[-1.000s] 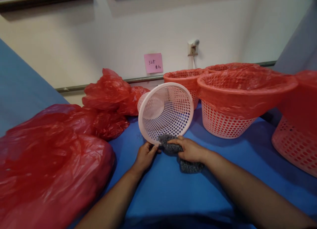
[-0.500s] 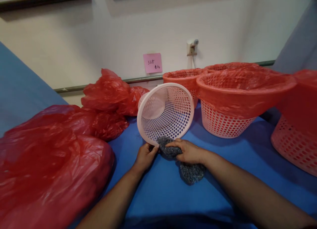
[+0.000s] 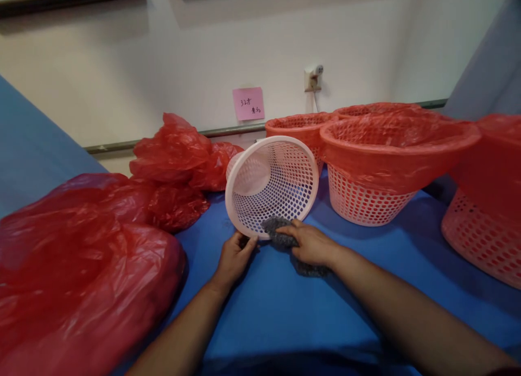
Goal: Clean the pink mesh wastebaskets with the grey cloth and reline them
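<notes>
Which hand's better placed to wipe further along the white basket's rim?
Probably the right hand: it grips the dark grey cloth against the near rim of the white basket. The left hand holds that rim, thumb on top, with no cloth.

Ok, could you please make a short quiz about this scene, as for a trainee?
1. True or false: the white, round, perforated plastic basket is tilted, not upright.
2. Which hand holds the dark grey, fuzzy cloth?
3. Where is the pink, square paper note? A: on the tabletop; B: on the plain, pale wall; C: inside the basket.

Key: 1 true; 2 the right hand; 3 B.
</notes>
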A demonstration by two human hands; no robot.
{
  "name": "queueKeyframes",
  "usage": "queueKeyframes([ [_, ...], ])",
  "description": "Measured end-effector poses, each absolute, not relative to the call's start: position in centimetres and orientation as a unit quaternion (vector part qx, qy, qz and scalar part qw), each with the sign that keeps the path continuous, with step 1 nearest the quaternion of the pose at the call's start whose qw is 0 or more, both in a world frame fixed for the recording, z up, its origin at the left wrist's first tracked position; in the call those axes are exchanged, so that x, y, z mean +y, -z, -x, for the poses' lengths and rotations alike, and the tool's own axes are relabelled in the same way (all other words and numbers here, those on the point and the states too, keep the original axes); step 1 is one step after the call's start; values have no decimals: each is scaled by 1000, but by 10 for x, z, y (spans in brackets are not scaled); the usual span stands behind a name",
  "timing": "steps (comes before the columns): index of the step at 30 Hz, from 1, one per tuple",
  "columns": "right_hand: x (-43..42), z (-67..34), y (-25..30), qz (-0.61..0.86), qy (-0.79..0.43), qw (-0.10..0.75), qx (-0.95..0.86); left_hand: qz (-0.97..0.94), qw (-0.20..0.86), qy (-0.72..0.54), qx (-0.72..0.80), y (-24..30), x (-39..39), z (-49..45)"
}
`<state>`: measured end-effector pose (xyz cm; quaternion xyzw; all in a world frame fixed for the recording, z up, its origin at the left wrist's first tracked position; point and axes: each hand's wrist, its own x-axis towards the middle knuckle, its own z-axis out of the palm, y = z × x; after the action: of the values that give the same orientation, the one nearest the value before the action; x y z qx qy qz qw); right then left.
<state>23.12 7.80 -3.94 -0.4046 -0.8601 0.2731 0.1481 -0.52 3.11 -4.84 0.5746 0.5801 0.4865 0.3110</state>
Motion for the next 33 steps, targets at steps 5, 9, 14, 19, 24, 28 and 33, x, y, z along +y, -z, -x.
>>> queueKeyframes([
  [5,84,-241,35,409,-276,160,-855,-566,313,-499,577,50,33,8],
  [9,105,-262,27,599,-128,200,-765,-542,235,-550,590,38,29,11],
  [14,96,-251,31,588,-140,137,-785,-556,224,-550,581,38,26,10],
  [19,74,-227,42,382,-293,168,-860,-589,321,-479,567,52,32,5],
  [24,83,-238,37,417,-278,174,-848,-573,278,-510,578,50,31,9],
  [28,98,-255,30,601,-140,171,-768,-550,217,-553,587,41,27,13],
  [33,91,-243,34,557,-158,132,-805,-572,241,-535,573,42,27,7],
])
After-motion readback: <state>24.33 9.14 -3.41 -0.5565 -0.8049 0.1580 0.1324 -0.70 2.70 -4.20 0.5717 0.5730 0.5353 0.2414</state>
